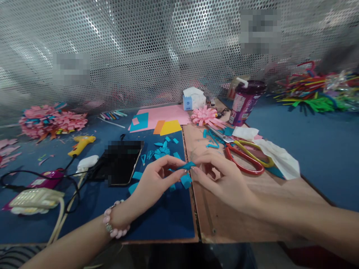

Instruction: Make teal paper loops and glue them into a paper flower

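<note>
Together, a left hand point(157, 177) and a right hand point(224, 181) hold a small blue paper piece point(189, 165), the fingers point(176, 175) of each pinching one end above the counter point(224, 224). Blue paper scraps point(185, 181) lie just beneath, with a blue paper flower point(162, 150) behind them. To the right, scissors point(228, 139) with red and yellow handles rest near white tissues point(280, 157); to the left lie a smartphone point(126, 164) and a yellow glue gun point(81, 145). Farther back, a pink paper flower point(204, 115) sits in front of a tissue box point(187, 102), near a purple cup point(244, 104).
</note>
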Action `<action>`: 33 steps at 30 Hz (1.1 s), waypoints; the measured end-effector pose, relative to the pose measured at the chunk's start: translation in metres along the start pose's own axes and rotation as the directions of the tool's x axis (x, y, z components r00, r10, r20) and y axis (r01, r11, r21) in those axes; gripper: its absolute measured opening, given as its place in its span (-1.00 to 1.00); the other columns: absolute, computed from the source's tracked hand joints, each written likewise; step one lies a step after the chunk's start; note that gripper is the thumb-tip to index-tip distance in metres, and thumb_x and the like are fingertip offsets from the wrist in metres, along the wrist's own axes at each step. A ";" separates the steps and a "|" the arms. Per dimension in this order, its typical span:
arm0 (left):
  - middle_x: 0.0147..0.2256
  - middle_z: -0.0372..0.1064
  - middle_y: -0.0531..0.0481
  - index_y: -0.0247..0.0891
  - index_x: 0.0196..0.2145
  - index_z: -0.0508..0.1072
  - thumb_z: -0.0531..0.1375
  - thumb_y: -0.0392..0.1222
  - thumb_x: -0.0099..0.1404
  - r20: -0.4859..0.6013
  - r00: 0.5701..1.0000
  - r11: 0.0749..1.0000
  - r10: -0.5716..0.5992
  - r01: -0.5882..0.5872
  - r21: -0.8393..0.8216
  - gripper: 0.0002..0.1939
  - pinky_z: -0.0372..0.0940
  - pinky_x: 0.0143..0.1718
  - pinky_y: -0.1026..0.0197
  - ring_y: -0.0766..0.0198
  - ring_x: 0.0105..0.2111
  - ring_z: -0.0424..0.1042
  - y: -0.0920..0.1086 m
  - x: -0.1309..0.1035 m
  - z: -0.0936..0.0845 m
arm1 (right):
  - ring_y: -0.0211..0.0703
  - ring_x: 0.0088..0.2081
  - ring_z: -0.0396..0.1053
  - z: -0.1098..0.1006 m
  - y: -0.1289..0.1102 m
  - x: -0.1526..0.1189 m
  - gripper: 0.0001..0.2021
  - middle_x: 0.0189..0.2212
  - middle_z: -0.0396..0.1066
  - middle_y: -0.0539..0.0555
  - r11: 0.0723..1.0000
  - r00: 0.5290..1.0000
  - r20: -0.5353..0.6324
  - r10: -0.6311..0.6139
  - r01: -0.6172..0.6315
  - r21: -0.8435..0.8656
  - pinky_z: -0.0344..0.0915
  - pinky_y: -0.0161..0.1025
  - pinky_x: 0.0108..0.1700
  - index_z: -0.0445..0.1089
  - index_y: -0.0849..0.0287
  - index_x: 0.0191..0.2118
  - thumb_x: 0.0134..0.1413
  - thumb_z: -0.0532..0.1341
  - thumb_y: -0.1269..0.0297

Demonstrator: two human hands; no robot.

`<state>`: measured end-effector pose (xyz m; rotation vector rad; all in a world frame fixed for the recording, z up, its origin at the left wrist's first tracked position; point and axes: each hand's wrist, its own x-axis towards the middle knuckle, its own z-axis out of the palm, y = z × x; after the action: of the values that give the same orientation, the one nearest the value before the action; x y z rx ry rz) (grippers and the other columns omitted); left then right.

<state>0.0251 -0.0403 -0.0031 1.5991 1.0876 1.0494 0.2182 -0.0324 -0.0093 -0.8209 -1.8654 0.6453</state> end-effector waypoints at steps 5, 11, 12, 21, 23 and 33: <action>-0.33 0.44 -0.03 -0.26 -0.25 0.45 0.27 -0.14 0.20 0.025 0.999 0.999 -0.039 0.039 -0.017 -0.81 0.37 -0.31 0.20 0.26 -0.36 0.43 0.001 -0.001 0.001 | -0.29 -0.42 0.24 -0.001 0.002 0.000 -0.95 -0.42 0.34 0.02 1.000 1.000 0.017 -0.013 0.013 -0.011 0.20 -0.28 -0.41 0.36 0.19 -0.28 0.14 0.18 0.36; -0.30 0.44 -0.02 -0.24 -0.23 0.47 0.26 -0.15 0.21 0.000 1.000 0.996 0.031 -0.031 0.086 -0.82 0.31 -0.29 0.22 0.26 -0.29 0.41 -0.001 0.000 0.000 | -0.29 -0.39 0.25 -0.002 0.005 0.001 -0.96 -0.37 0.37 0.03 0.998 0.998 0.023 -0.060 0.060 -0.023 0.21 -0.28 -0.36 0.33 0.18 -0.26 0.13 0.18 0.41; -0.30 0.44 -0.02 -0.23 -0.23 0.48 0.26 -0.16 0.21 -0.007 0.999 0.993 0.049 -0.048 0.109 -0.83 0.29 -0.27 0.22 0.26 -0.28 0.40 -0.001 0.000 0.000 | -0.30 -0.40 0.24 -0.002 0.005 0.001 -0.96 -0.37 0.36 0.02 0.997 0.997 0.023 -0.068 0.068 -0.031 0.21 -0.28 -0.36 0.33 0.18 -0.27 0.13 0.18 0.41; -0.28 0.43 -0.03 -0.21 -0.24 0.48 0.25 -0.19 0.22 -0.023 0.985 0.964 0.170 -0.162 0.211 -0.86 0.26 -0.31 0.24 0.27 -0.29 0.37 0.000 -0.001 -0.001 | -0.28 -0.38 0.25 -0.003 0.004 0.000 -0.97 -0.37 0.34 0.03 0.997 0.996 0.051 -0.068 0.070 -0.037 0.22 -0.26 -0.34 0.31 0.17 -0.28 0.13 0.16 0.41; -0.26 0.44 -0.05 -0.22 -0.23 0.48 0.24 -0.20 0.23 -0.013 0.982 0.957 0.190 -0.182 0.228 -0.87 0.27 -0.31 0.24 0.25 -0.27 0.38 0.000 -0.001 -0.002 | -0.28 -0.38 0.25 -0.004 0.004 0.000 -0.96 -0.36 0.34 0.03 0.997 0.997 0.058 -0.059 0.061 -0.037 0.22 -0.26 -0.35 0.31 0.17 -0.27 0.13 0.15 0.41; -0.24 0.42 0.00 -0.19 -0.20 0.47 0.25 -0.23 0.22 -0.012 0.973 0.939 0.232 -0.221 0.262 -0.84 0.28 -0.29 0.29 0.32 -0.27 0.38 0.001 -0.003 -0.003 | -0.29 -0.40 0.23 -0.003 0.006 0.003 -0.94 -0.35 0.36 0.03 0.994 0.991 0.085 -0.104 0.108 -0.036 0.21 -0.28 -0.39 0.29 0.17 -0.29 0.10 0.16 0.45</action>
<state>0.0222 -0.0424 -0.0014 1.9572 1.1242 1.1316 0.2216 -0.0265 -0.0111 -0.7251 -1.9888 0.5843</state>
